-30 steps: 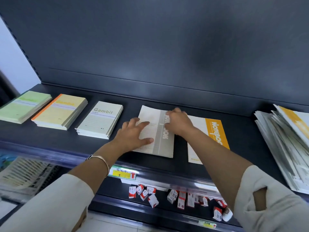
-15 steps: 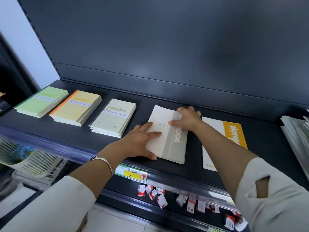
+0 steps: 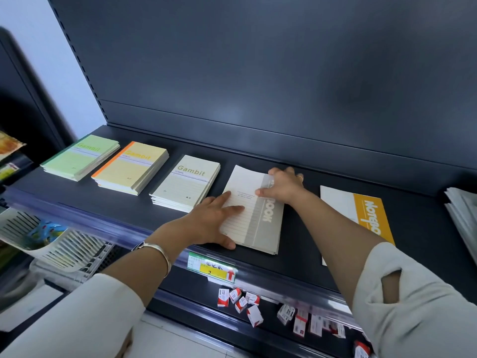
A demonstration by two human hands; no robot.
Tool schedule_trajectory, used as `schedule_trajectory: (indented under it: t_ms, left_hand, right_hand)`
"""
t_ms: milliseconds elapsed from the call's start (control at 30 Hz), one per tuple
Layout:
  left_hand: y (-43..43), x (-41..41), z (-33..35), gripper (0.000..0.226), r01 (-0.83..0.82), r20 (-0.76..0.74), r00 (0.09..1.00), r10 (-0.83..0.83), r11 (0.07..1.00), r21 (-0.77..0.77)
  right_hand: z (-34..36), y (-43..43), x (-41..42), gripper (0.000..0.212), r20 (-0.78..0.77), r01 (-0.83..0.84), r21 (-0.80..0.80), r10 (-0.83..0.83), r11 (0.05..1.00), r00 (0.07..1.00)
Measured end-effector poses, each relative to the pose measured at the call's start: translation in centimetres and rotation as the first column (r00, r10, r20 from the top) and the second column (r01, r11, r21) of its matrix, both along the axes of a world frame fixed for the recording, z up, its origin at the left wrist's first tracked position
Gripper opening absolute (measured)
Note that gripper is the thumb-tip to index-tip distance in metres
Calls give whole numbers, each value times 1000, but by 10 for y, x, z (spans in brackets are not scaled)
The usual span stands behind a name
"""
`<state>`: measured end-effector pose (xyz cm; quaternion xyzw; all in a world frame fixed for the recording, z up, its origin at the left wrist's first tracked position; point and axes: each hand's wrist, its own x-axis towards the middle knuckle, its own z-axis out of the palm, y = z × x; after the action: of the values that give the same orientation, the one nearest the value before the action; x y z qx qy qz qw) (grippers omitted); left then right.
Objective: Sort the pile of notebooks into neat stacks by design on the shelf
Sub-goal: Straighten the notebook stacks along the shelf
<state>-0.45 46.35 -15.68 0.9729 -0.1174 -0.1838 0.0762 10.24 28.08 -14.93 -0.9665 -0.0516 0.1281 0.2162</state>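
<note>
Now I have the left hand (image 3: 214,223) flat, fingers spread, on the left side of the grey stack (image 3: 260,223), mid-shelf (image 3: 304,244). The right hand (image 3: 282,188) curls over its far edge, thumb on the cover. Leftward sit the cream stack (image 3: 187,183), yellow stack (image 3: 131,167) and green stack (image 3: 80,157). Right of it lies an orange notebook (image 3: 361,215), then the pile (image 3: 462,215).

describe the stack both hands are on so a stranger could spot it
On the dark shelf, stacks lie in a row. Fourth from the left, between the cream Gambit stack and the orange-banded notebook, is the grey-banded stack. Only it has a white lined cover with a grey strip.
</note>
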Motion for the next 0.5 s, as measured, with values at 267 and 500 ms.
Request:
schedule_trajectory:
  t_ms: [267,500]
  left_hand:
    - [3,-3,10,80,-30,28,999,33,996,-86]
    - [19,-4,21,49,-124,256,952,166,977,-171]
  right_hand:
    - [7,1,-14,69,63,-22,-97,28,995,998]
    - [29,22,-21,50,187,-139,15,134,990,973]
